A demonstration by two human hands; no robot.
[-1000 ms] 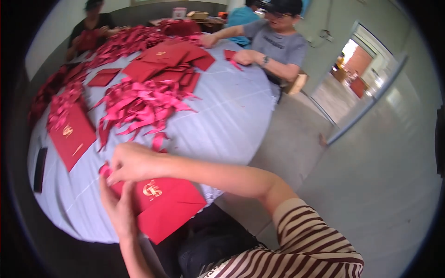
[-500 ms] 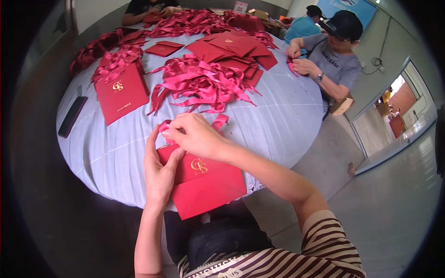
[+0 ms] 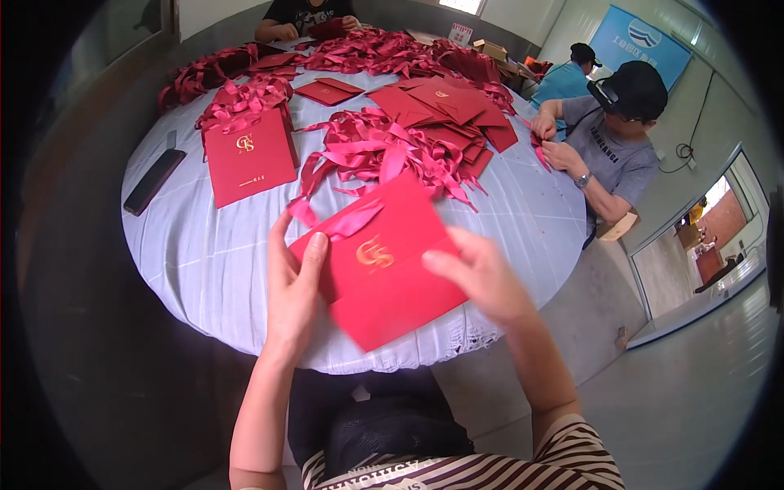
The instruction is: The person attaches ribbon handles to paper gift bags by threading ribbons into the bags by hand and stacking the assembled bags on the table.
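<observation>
A flat red paper gift bag with gold lettering is held up over the near edge of the table. A pink ribbon lies across its upper part, near the top edge. My left hand grips the bag's upper left side, thumb on the front face and fingers behind. My right hand, slightly blurred, is closed on the right side with its thumb on the front. Just beyond the bag lies a loose heap of pink ribbon handles.
A stack of red bags and a black phone lie on the left of the round cloth-covered table. Further red bags are piled behind. A co-worker handles ribbon at the right; another person works at the far side.
My right hand has left the ribbon at the bag's top and moved to its right side. The bag is raised and shifted right, its ribbon now lying across the front. My view has shifted a little.
</observation>
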